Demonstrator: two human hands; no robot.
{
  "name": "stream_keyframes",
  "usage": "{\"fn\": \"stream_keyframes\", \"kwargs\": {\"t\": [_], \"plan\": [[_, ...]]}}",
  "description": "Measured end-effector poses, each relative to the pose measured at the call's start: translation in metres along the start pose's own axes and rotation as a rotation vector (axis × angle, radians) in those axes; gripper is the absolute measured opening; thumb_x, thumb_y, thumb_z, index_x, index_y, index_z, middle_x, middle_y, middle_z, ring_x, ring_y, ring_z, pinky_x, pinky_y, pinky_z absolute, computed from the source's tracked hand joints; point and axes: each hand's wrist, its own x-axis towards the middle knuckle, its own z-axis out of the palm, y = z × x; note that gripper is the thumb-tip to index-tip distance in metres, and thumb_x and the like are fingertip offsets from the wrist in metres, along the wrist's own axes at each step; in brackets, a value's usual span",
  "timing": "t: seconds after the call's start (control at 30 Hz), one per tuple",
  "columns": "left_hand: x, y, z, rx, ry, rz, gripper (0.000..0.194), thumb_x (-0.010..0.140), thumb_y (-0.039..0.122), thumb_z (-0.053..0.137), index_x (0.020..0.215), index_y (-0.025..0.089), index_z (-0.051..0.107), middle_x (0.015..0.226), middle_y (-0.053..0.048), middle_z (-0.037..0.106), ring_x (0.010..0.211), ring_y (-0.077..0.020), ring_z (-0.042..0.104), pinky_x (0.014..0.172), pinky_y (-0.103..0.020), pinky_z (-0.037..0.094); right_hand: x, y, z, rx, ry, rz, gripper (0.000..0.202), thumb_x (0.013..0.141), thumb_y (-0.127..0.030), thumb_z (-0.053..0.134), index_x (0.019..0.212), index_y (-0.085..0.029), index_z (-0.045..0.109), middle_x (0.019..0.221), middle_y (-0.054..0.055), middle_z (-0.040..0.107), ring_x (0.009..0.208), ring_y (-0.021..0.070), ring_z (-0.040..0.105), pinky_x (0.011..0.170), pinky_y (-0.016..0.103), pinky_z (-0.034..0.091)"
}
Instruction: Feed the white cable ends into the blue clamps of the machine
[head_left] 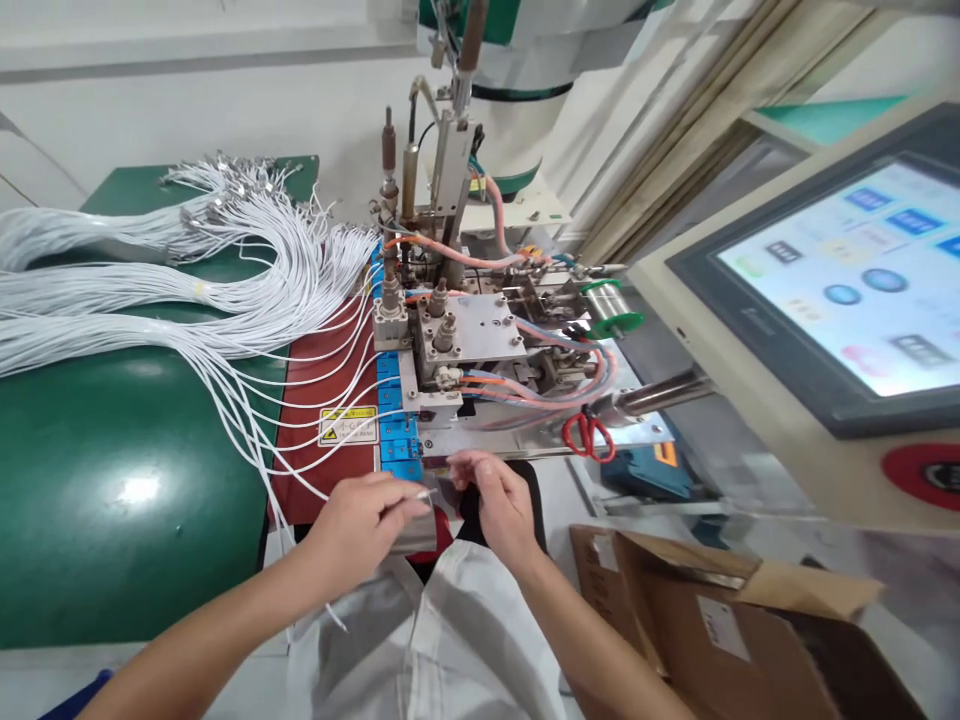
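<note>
My left hand (367, 520) is pinched shut on the end of a white cable, whose tip shows at the fingertips just below the blue fixture strip (397, 440). To its right, my right hand (499, 505) has its fingers curled near the machine's front edge; whatever they hold, if anything, is hidden. Many white cables (292, 290) lie in bundles across the green table, and several run over the red plate (330, 365) to the blue strip. Behind the strip stands the metal machine (480, 330) with its air tubes.
A touch screen (855, 270) with a red button (930, 475) juts in from the right. Red-handled scissors (589, 436) hang by the machine near a solder wire spool (611, 307). Open cardboard boxes (720, 620) are at lower right. The green table (112, 500) extends left.
</note>
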Motion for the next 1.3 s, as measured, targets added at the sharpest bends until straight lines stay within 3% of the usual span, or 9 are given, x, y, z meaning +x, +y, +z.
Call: {"fn": "stream_keyframes", "kwargs": {"t": [0.1, 0.2, 0.47, 0.6, 0.73, 0.83, 0.97, 1.13, 1.3], "plan": [[0.010, 0.002, 0.007, -0.070, 0.135, -0.030, 0.017, 0.084, 0.025, 0.050, 0.090, 0.022, 0.066, 0.087, -0.001, 0.068, 0.079, -0.0149, 0.061, 0.073, -0.024, 0.046, -0.005, -0.010, 0.002, -0.034, -0.067, -0.057, 0.024, 0.083, -0.038, 0.048, 0.086, -0.019, 0.064, 0.077, 0.004, 0.062, 0.066, 0.0143, 0.057, 0.060, 0.026, 0.046], [0.013, 0.000, 0.015, -0.088, 0.176, -0.019, 0.019, 0.081, 0.020, 0.052, 0.094, 0.021, 0.065, 0.086, -0.002, 0.066, 0.077, -0.0144, 0.060, 0.071, -0.024, 0.046, -0.004, -0.016, 0.004, -0.142, -0.101, -0.106, 0.013, 0.080, -0.028, 0.054, 0.076, -0.019, 0.062, 0.075, 0.004, 0.060, 0.067, 0.0141, 0.056, 0.060, 0.025, 0.045], [0.014, -0.004, 0.023, -0.181, 0.303, -0.045, 0.011, 0.071, 0.027, 0.065, 0.077, 0.018, 0.065, 0.072, -0.001, 0.063, 0.065, -0.0126, 0.057, 0.057, -0.020, 0.047, 0.003, -0.023, 0.006, -0.241, -0.174, -0.057, 0.017, 0.082, -0.026, 0.049, 0.067, -0.018, 0.054, 0.065, 0.000, 0.052, 0.059, 0.0112, 0.050, 0.050, 0.021, 0.040], [0.013, -0.008, 0.029, -0.048, 0.386, 0.102, 0.011, 0.078, 0.020, 0.056, 0.080, 0.018, 0.066, 0.075, -0.003, 0.064, 0.067, -0.0123, 0.059, 0.062, -0.021, 0.048, 0.005, -0.028, 0.006, -0.271, -0.189, -0.045, 0.018, 0.080, -0.026, 0.050, 0.064, -0.018, 0.052, 0.063, 0.000, 0.050, 0.056, 0.0103, 0.047, 0.050, 0.021, 0.038], [0.012, -0.009, 0.029, -0.027, 0.460, 0.192, 0.017, 0.084, 0.021, 0.051, 0.089, 0.018, 0.067, 0.080, -0.006, 0.066, 0.073, -0.0135, 0.061, 0.068, -0.024, 0.049, 0.002, -0.027, 0.011, -0.169, -0.071, 0.017, 0.017, 0.080, -0.029, 0.051, 0.067, -0.018, 0.054, 0.064, -0.001, 0.051, 0.056, 0.0105, 0.048, 0.052, 0.021, 0.040], [0.012, -0.010, 0.027, -0.166, 0.449, 0.108, 0.016, 0.083, 0.022, 0.052, 0.086, 0.018, 0.067, 0.081, -0.005, 0.067, 0.075, -0.0139, 0.062, 0.070, -0.023, 0.050, -0.002, -0.022, 0.016, -0.070, -0.004, 0.051, 0.014, 0.081, -0.028, 0.050, 0.075, -0.019, 0.059, 0.071, 0.001, 0.057, 0.063, 0.0120, 0.053, 0.057, 0.023, 0.043], [0.013, -0.011, 0.025, -0.213, 0.403, 0.073, 0.016, 0.084, 0.024, 0.051, 0.083, 0.018, 0.066, 0.080, -0.004, 0.067, 0.074, -0.0134, 0.061, 0.069, -0.023, 0.050, -0.004, -0.019, 0.019, -0.116, -0.031, -0.076, 0.008, 0.078, -0.022, 0.054, 0.075, -0.019, 0.061, 0.077, 0.003, 0.060, 0.073, 0.0150, 0.057, 0.067, 0.027, 0.046], [0.011, -0.012, 0.025, -0.218, 0.370, 0.052, 0.019, 0.084, 0.024, 0.048, 0.079, 0.018, 0.064, 0.076, -0.002, 0.064, 0.069, -0.0124, 0.058, 0.065, -0.022, 0.047, 0.000, -0.025, 0.018, -0.224, -0.039, -0.202, 0.008, 0.075, -0.016, 0.057, 0.070, -0.019, 0.061, 0.070, 0.003, 0.060, 0.066, 0.0142, 0.056, 0.062, 0.027, 0.045], [0.011, -0.009, 0.025, -0.314, 0.340, -0.044, 0.020, 0.084, 0.025, 0.045, 0.076, 0.016, 0.062, 0.068, 0.000, 0.059, 0.057, -0.0101, 0.053, 0.057, -0.021, 0.044, 0.000, -0.023, 0.022, -0.143, -0.056, -0.157, 0.008, 0.076, -0.018, 0.055, 0.072, -0.019, 0.061, 0.073, 0.003, 0.058, 0.068, 0.0136, 0.055, 0.063, 0.026, 0.045]]}}
